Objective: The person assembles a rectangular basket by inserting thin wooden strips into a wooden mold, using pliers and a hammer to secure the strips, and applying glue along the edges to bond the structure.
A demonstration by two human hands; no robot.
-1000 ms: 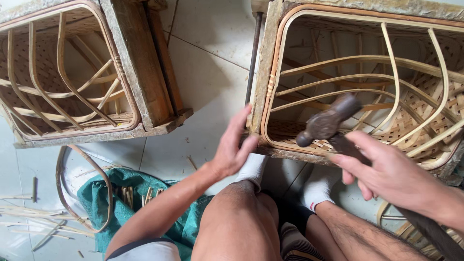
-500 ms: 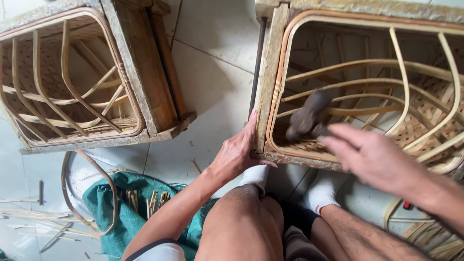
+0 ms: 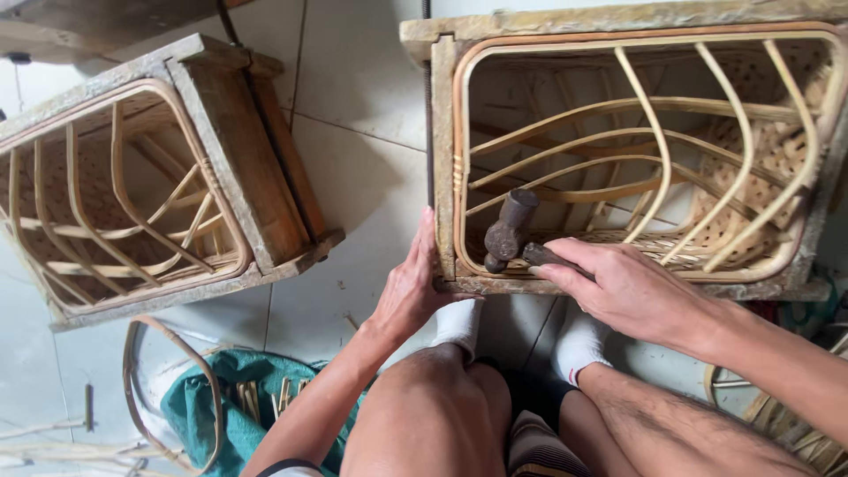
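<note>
rattan frame steadied by left hand; right hand (seemingly) grips hammer.

Rattan/wicker craft workshop, floor-level setup. Evidence: two rough wooden frames holding bent cane basket forms on a pale tiled floor, hammer in use at the right one, loose cane strips near left, bent cane hoop on a green cloth.

The person's left hand and right hand are bare with bare forearms and no rings or watch, the legs bare at knee and shin, white ankle socks on both feet and dark striped shorts.
</note>
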